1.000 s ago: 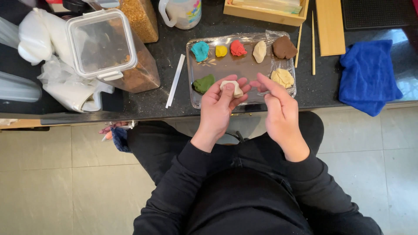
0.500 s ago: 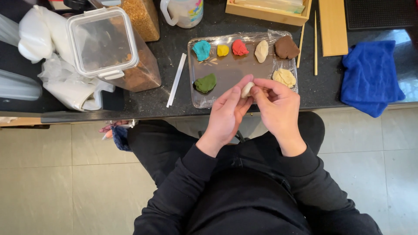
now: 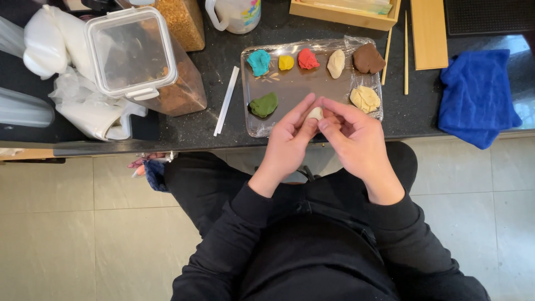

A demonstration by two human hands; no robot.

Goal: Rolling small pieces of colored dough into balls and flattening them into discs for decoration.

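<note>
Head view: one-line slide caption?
Both hands, left hand and right hand, pinch a pale dough piece over a tray of coloured lumps.

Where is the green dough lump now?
In the head view, the green dough lump lies on the tray, left front corner, just left of the left hand.

Fingers hide most of the pale dough lump (image 3: 315, 113).

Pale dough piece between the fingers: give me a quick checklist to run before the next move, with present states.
1. Pale dough piece pinched by both hands: ok.
2. Left hand and right hand over the tray's near edge: ok.
3. Tray fully on the counter: ok.
4. Green lump clear of the hands: ok.
5. Dough shape finished: cannot tell.
</note>
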